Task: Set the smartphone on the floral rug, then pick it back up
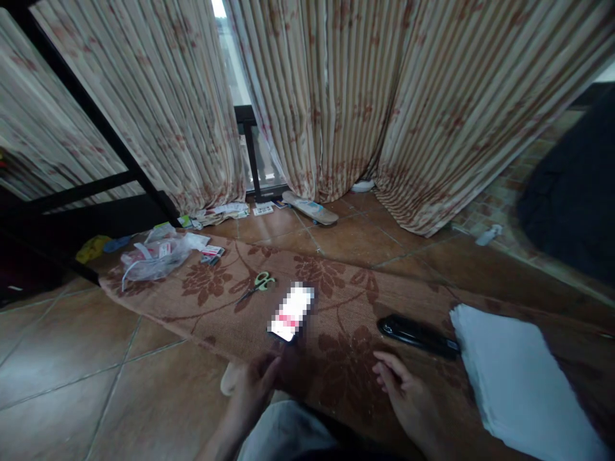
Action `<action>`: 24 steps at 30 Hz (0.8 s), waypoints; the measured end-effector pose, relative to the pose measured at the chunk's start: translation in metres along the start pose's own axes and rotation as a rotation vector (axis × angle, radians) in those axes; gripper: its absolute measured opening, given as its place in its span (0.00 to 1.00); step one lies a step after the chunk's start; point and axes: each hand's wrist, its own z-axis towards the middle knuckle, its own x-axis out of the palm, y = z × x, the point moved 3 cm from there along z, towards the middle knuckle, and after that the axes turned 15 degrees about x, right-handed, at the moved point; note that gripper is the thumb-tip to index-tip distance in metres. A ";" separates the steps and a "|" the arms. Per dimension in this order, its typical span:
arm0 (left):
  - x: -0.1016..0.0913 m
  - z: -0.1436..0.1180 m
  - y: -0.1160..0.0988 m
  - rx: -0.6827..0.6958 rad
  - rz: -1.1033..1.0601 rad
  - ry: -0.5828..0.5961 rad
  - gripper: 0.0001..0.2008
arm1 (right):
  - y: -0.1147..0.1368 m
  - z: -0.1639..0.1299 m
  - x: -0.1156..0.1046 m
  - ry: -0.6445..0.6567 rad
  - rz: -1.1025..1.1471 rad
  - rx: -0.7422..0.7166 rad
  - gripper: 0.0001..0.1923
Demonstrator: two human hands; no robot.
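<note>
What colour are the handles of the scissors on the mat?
The small scissors on the brown flowered mat have light green handles, shown best in the head view.

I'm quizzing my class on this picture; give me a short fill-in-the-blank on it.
1. The left hand touches the near end of the lit ____.
2. The green-handled ____ lie on the rug beyond the phone.
3. The right hand rests near a black ____.

Missing: phone; scissors; stapler
</note>
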 end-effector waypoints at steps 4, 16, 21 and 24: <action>0.051 -0.016 -0.028 0.158 0.047 0.244 0.13 | -0.005 0.001 -0.003 -0.021 0.000 -0.035 0.22; 0.141 0.022 -0.049 0.297 0.011 0.508 0.10 | 0.008 -0.005 -0.004 -0.090 -0.041 -0.113 0.17; 0.145 0.033 -0.040 0.263 0.023 0.512 0.10 | 0.012 0.003 -0.019 -0.194 -0.105 -0.048 0.17; 0.145 0.036 -0.038 0.266 0.076 0.552 0.10 | 0.025 0.014 -0.025 -0.352 -0.290 -0.084 0.17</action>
